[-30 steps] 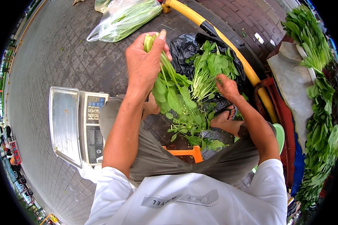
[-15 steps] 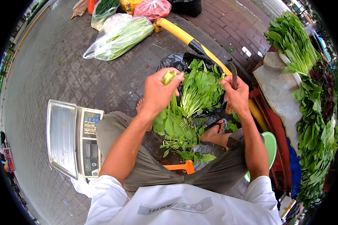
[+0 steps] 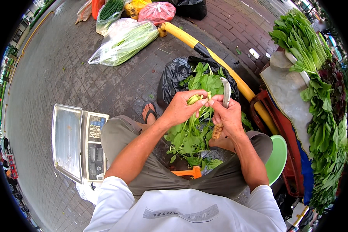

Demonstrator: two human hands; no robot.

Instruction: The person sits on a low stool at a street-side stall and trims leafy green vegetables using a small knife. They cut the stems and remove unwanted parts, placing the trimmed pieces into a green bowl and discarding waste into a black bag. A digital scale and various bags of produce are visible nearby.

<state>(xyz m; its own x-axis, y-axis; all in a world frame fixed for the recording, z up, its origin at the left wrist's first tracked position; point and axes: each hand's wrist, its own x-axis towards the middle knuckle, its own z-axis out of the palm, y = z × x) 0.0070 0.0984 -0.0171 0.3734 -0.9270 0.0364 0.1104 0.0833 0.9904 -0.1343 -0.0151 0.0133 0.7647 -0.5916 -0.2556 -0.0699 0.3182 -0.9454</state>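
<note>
My left hand (image 3: 181, 109) is closed round the pale stems of a bunch of leafy greens (image 3: 187, 137), whose leaves hang down over the ground. Close against it, my right hand (image 3: 229, 116) grips a small sickle with a curved metal blade (image 3: 226, 89) pointing up and a worn wooden handle (image 3: 217, 130) sticking out below the palm. The right thumb and finger pinch a short stem end (image 3: 209, 95) beside the bunch. Just beyond both hands, more greens (image 3: 203, 79) lie in an opened black plastic bag (image 3: 171, 77), partly hidden by my hands.
On my left stands a scale with a metal pan (image 3: 67, 141). A yellow-and-black rail (image 3: 236, 77) slants past the bag. At right are a green basin (image 3: 277, 160) and a stand heaped with greens (image 3: 326, 154). A clear bag of vegetables (image 3: 125, 42) lies ahead.
My hands have come together: the left moved right and down with the greens, the right moved left and down with the sickle. More of the black bag and my left foot now shows.
</note>
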